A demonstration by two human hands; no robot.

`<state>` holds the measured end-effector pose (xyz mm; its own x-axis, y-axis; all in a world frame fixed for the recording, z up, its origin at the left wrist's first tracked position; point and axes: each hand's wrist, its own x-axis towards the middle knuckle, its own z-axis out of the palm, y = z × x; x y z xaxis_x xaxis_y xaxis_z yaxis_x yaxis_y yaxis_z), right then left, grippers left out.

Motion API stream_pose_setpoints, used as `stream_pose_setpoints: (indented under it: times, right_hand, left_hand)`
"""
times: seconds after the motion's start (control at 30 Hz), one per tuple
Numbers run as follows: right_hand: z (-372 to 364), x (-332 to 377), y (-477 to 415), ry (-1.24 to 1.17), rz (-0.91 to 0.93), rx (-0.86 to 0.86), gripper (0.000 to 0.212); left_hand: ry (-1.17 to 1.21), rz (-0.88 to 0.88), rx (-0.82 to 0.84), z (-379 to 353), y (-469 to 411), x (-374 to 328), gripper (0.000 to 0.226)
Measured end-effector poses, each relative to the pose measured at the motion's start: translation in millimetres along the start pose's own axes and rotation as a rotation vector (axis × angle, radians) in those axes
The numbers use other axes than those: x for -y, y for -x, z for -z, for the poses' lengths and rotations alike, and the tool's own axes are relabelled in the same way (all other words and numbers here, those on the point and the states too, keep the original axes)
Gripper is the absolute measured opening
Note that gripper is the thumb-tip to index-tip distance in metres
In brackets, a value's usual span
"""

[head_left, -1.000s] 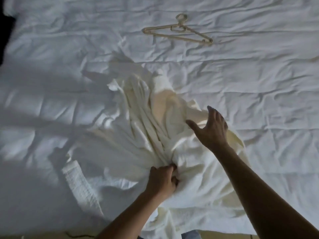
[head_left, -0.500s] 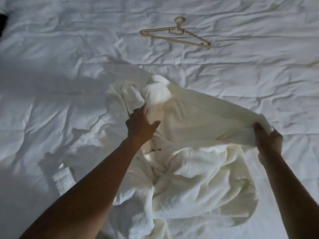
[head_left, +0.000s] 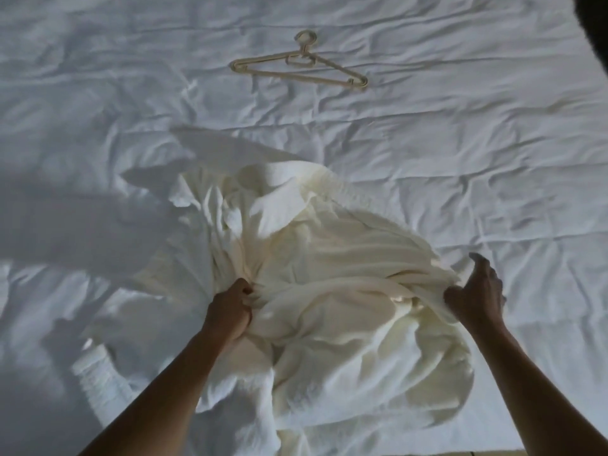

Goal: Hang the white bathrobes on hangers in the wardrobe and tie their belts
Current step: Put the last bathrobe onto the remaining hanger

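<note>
A crumpled white bathrobe (head_left: 329,274) lies in a heap on the bed, its collar end pointing away from me. My left hand (head_left: 230,311) grips a bunched fold at the heap's left side. My right hand (head_left: 477,291) holds the robe's right edge at the thumb, with its fingers lifted above the cloth. A beige plastic hanger (head_left: 297,57) lies flat on the sheet beyond the robe, apart from both hands. A waffle-textured strip of the robe (head_left: 95,373) trails out at the lower left.
The wrinkled white bed sheet (head_left: 460,143) fills nearly the whole view. A dark patch (head_left: 595,24) shows past the bed at the top right corner. No wardrobe is in view.
My left hand came back toward me and now grips a fold lower on the heap. The stretched edge in my right hand has dropped onto the pile.
</note>
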<state>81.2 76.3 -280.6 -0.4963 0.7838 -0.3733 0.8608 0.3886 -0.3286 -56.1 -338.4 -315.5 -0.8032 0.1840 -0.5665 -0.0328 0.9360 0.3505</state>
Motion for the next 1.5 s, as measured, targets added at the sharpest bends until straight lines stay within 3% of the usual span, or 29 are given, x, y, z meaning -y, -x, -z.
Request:
stream_pose_setpoints:
  times: [0.13,0.2,0.3,0.37,0.43,0.53,0.6,0.67,0.77,0.83,0.9,0.93,1.0,1.03,1.13,1.17,1.23,1.3,1.5]
  right_hand:
    - [-16,38,-16,0.05,0.22,-0.035,0.057]
    - [-28,54,-27,0.085,0.212,0.085,0.062]
    - [-44,68,-35,0.059,0.123,0.384,0.086]
    - [-53,73,-30,0.141,0.131,0.524,0.074]
    - [-58,80,-17,0.232,0.236,0.469,0.055]
    - [-50,92,11,0.03,0.366,0.082,0.029]
    - [-35,101,31,-0.232,0.411,-0.067,0.03]
    - [-12,113,45,-0.408,0.454,-0.09,0.027]
    - [16,134,72,-0.383,0.663,0.016,0.021]
    - [28,148,96,-0.372,0.813,0.128,0.027]
    - [38,161,119,-0.438,0.884,0.256,0.029]
    - [44,166,128,-0.495,0.889,0.296,0.028]
    - [57,173,136,-0.525,0.869,0.305,0.026]
    - [63,174,134,-0.435,0.86,0.302,0.029]
    - [74,167,112,0.152,0.826,0.336,0.028]
    - [78,163,106,0.271,0.795,0.312,0.026]
    - [96,157,97,0.245,0.722,0.19,0.02]
    - [125,156,96,0.117,0.681,0.019,0.018]
    - [234,191,98,-0.08,0.708,-0.306,0.04]
  left_hand:
    - [-0.099,0.003,0.09,6,15,-5,0.031]
    - [-0.161,0.041,0.231,11,19,-6,0.026]
    - [-0.259,0.061,0.431,17,23,-12,0.033]
    - [-0.274,0.058,0.469,20,26,-15,0.041]
    - [-0.241,0.074,0.448,21,29,-15,0.044]
    - [-0.179,0.069,0.295,23,33,-16,0.036]
    - [-0.063,0.015,0.087,28,33,-22,0.035]
    - [0.12,-0.137,-0.145,38,35,-36,0.045]
    - [0.248,-0.394,-0.433,69,34,-72,0.069]
    - [0.208,-0.521,-0.418,92,34,-101,0.088]
    - [0.024,-0.676,-0.338,104,35,-124,0.088]
    - [-0.003,-0.741,-0.283,106,36,-130,0.074]
    - [0.144,-0.696,-0.156,116,51,-135,0.029]
    - [0.235,-0.631,-0.147,126,58,-134,0.018]
    - [0.328,-0.594,-0.37,170,78,-133,0.036]
    - [0.312,-0.6,-0.462,184,83,-132,0.036]
    - [0.315,-0.554,-0.603,210,91,-129,0.025]
    - [0.339,-0.498,-0.638,230,100,-129,0.017]
    - [0.361,-0.5,-0.723,306,140,-163,0.033]
